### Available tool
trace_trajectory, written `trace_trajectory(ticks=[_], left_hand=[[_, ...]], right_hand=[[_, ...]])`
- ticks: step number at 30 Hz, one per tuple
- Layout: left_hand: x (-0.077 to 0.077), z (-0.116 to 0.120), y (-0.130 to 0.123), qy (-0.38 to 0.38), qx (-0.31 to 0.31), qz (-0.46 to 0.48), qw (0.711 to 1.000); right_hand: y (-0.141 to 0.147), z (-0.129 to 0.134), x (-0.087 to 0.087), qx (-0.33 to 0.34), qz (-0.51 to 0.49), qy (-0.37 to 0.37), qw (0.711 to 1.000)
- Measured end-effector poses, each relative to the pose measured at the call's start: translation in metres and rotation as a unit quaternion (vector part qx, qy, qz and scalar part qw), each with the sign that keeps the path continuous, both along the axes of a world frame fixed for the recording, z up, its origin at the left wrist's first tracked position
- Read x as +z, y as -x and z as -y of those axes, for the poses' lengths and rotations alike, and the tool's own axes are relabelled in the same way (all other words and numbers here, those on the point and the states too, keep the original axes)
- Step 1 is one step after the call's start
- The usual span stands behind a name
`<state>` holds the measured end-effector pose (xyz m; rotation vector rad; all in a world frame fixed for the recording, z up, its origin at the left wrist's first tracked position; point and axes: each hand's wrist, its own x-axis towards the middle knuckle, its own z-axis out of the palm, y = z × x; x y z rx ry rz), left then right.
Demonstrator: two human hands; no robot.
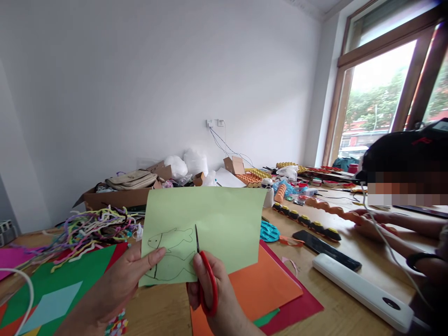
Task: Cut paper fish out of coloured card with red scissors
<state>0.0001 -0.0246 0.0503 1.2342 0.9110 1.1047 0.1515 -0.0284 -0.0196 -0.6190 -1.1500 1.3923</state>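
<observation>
A light green sheet of paper (224, 224) is held up over the table, with two fish outlines drawn at its lower left. My left hand (135, 266) pinches the sheet's left edge, thumb lying over the drawings. Red-handled scissors (210, 289) are gripped in my right hand (213, 284), fingers closed around the handles. One dark blade points up in front of the paper, just right of the fish tails; the other blade cannot be made out.
Orange (269, 280) and green sheets (70, 275) lie on the table (154, 312). Fuzzy coloured stems (94, 228) are heaped at left. A black phone (327, 249) and white power bank (360, 289) are at right, where another person (402, 233) holds an orange carton strip (336, 212).
</observation>
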Motion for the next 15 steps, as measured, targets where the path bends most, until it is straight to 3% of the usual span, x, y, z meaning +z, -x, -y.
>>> trace_trajectory(ticks=[15], left_hand=[[0.002, -0.005, 0.008, 0.009, 0.038, -0.018, 0.999]], right_hand=[[-0.012, 0.01, 0.011, 0.003, 0.117, -0.047, 0.992]])
